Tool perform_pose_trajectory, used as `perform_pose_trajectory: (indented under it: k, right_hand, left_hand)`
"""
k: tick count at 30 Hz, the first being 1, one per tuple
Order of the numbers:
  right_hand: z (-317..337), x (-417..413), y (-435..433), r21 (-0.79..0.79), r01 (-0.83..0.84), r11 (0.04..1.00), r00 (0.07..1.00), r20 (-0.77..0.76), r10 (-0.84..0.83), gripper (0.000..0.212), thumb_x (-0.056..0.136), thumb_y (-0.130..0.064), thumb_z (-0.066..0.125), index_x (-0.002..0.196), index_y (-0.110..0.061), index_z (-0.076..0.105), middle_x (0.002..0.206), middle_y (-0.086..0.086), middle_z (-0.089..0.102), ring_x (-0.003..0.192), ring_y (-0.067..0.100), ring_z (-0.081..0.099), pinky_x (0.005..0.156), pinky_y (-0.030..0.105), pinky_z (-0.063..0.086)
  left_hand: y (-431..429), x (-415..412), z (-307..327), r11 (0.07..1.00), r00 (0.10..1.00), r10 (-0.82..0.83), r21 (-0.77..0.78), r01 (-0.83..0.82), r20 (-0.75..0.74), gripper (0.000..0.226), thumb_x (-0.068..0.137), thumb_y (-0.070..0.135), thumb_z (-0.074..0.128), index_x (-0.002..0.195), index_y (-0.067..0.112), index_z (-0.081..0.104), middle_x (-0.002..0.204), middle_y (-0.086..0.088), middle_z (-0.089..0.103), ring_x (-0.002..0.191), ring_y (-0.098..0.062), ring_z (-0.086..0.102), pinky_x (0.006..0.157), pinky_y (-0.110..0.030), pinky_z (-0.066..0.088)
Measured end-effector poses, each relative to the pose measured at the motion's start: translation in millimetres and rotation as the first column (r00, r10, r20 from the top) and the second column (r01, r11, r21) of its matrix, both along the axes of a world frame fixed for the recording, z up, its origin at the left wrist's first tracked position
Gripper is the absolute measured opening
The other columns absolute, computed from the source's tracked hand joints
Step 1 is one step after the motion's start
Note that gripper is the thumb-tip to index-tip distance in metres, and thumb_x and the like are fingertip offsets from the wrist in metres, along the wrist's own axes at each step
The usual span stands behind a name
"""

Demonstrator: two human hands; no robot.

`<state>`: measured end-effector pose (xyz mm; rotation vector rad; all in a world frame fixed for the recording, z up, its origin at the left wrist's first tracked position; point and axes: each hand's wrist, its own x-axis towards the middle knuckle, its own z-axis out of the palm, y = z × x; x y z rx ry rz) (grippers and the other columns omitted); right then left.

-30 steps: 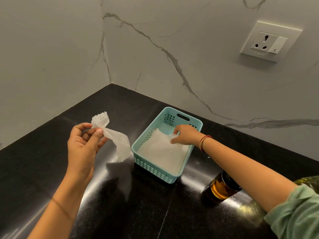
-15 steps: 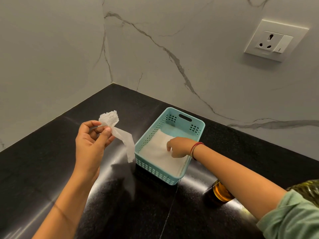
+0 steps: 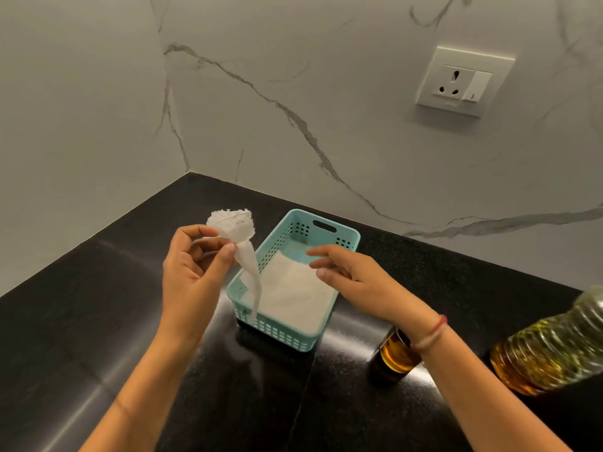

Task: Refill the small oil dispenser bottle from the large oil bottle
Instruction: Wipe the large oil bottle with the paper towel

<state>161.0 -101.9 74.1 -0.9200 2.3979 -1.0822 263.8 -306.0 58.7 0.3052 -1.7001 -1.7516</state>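
Observation:
My left hand [image 3: 192, 272] pinches a crumpled white tissue [image 3: 239, 243] that hangs down in front of the teal basket [image 3: 326, 223]. My right hand [image 3: 352, 278] hovers over the basket with its fingers spread and relaxed, holding nothing. The small oil dispenser bottle [image 3: 396, 357], brown with amber oil, stands on the black counter under my right wrist, its top hidden. The large oil bottle [image 3: 554, 347], ribbed clear plastic with yellow oil, stands at the right edge of view.
A stack of white tissues [image 3: 290, 298] lies in the basket. The black counter [image 3: 98, 305] meets white marble walls in a corner at the back left. A wall socket [image 3: 463, 81] sits high on the right wall.
My right hand has lifted off the tissues in the basket and opened above them. My left hand with the tissue has come nearer the basket. The large bottle has come into view.

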Motion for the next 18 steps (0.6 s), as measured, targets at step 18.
perform_pose_trajectory:
  k: [18]
  right_hand:
    - [-8, 87, 120, -0.563, 0.700, 0.439, 0.585, 0.805, 0.100, 0.052, 0.086, -0.046, 0.053, 0.108, -0.001, 0.065, 0.103, 0.021, 0.068, 0.099, 0.032, 0.066, 0.083, 0.037, 0.057]
  left_hand:
    - [204, 4, 3, 0.743, 0.842, -0.513, -0.405, 0.533, 0.167, 0.028, 0.087, 0.009, 0.070, 0.109, 0.024, 0.061, 0.103, 0.019, 0.066, 0.104, -0.001, 0.063, 0.088, -0.017, 0.050]
